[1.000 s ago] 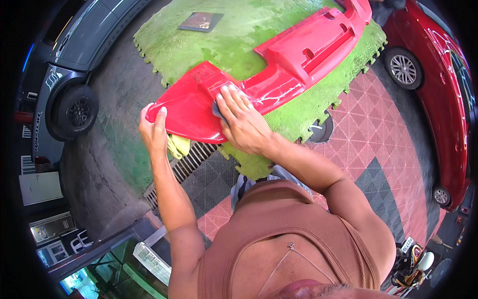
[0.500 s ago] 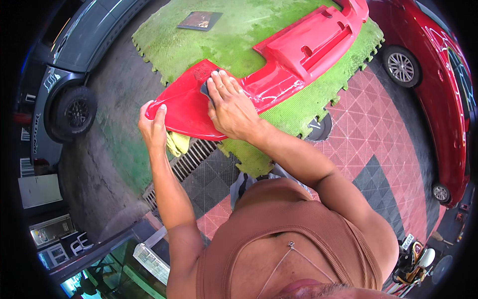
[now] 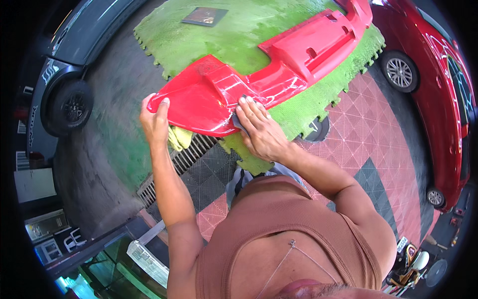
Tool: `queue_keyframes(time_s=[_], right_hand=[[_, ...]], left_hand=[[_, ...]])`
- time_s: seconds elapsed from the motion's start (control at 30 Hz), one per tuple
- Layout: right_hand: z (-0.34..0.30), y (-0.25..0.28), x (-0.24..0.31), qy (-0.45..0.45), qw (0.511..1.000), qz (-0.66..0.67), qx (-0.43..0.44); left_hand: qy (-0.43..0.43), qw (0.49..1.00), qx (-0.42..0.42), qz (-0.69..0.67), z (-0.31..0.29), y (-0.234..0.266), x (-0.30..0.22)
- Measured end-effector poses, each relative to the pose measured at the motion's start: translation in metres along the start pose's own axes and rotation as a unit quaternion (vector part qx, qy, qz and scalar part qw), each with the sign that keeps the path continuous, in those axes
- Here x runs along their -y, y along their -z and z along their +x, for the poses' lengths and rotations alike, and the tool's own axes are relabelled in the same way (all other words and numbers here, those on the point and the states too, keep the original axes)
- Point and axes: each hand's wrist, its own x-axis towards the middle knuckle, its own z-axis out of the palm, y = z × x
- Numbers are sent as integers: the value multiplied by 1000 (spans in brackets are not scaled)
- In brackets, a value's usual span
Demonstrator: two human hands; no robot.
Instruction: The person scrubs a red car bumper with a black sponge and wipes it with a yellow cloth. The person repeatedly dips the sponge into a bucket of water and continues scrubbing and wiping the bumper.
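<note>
A glossy red car bumper lies across a green foam mat, running from near left to far right. Its left tip is pinched by my left hand, thumb on top and fingers over the outer edge. My right hand presses down on the bumper's near edge with a dark grey piece of sandpaper under its fingers. The sandpaper is mostly covered by the hand. Wet-looking streaks shine on the red surface beside it. Below the bumper's left end hangs a yellow cloth.
The green mat has jagged interlocking edges, and a dark square sheet lies on it. A grey vehicle stands at left, a red car at right. A drain grate and red-and-grey floor tiles are below.
My right hand with the sandpaper has slid right and toward me, from the bumper's upper left part to its near edge. My left hand keeps its hold on the tip.
</note>
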Motion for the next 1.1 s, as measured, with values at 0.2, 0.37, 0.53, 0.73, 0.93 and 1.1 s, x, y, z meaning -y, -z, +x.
queue_keyframes(time_s=[0.2, 0.37, 0.53, 0.73, 0.93, 1.1], right_hand=[[53, 0, 13, 9, 999, 21, -42], [20, -7, 19, 7, 998, 58, -15], [80, -7, 21, -5, 992, 68, -105], [18, -14, 25, -3, 999, 32, -34], [78, -2, 21, -10, 996, 43, -72], [22, -16, 18, -15, 998, 41, -45]], left_hand=[[-2, 1000, -5, 5, 3, -3, 1], [-27, 1000, 3, 2, 4, 1, 10], [-15, 1000, 13, -5, 6, 0, 7], [-36, 999, 10, -22, 4, 8, 22], [-33, 999, 21, 0, 4, 0, 7], [-29, 999, -1, -31, 1, -2, 15]])
